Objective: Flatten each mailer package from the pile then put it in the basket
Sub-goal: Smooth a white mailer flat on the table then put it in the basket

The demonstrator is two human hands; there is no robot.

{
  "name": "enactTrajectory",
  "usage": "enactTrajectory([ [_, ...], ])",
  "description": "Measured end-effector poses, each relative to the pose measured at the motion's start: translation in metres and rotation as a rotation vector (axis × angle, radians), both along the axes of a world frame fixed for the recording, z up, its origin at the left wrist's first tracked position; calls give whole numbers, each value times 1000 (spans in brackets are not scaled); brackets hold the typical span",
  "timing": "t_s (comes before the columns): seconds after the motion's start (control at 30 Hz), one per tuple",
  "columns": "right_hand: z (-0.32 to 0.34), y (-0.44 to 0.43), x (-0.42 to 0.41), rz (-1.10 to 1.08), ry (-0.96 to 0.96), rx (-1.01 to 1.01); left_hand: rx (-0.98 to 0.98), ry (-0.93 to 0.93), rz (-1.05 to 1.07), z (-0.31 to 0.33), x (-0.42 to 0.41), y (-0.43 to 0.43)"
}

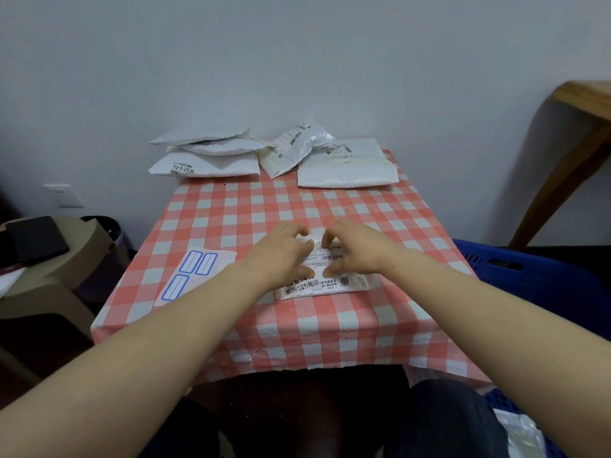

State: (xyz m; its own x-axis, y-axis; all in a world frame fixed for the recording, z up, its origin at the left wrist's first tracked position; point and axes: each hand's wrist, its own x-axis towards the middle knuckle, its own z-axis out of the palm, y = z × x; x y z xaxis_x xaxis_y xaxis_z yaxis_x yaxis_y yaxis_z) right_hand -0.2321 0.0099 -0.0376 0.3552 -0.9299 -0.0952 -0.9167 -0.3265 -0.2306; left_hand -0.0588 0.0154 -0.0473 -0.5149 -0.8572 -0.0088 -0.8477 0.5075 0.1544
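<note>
Head view: your left grip (281, 251) and right grip (355, 251) both rest on the mailer (330, 284), fingers bent, tips pressing down, neither closed round it. The mailer lies mid-surface (231, 209), nearer the near edge. The pile (264, 153) lines the far edge. The basket (529, 276) stands beside the right edge.
</note>
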Motion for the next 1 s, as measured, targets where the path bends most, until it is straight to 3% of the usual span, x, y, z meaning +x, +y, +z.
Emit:
enactTrajectory([
  [0.23,-8,-4,2,58,127,100,204,-46,26,-4,4,-4],
  [0.37,-10,-4,6,72,159,93,191,-83,40,-3,-1,-5],
  [0.8,-5,6,8,104,322,-329,-53,33,147,5,-9,6],
  [0.9,-6,6,5,95,237,-234,-6,55,132,3,-5,7],
  [1.0,0,8,-4,5,-6,-156,-14,136,89,-1,0,9],
])
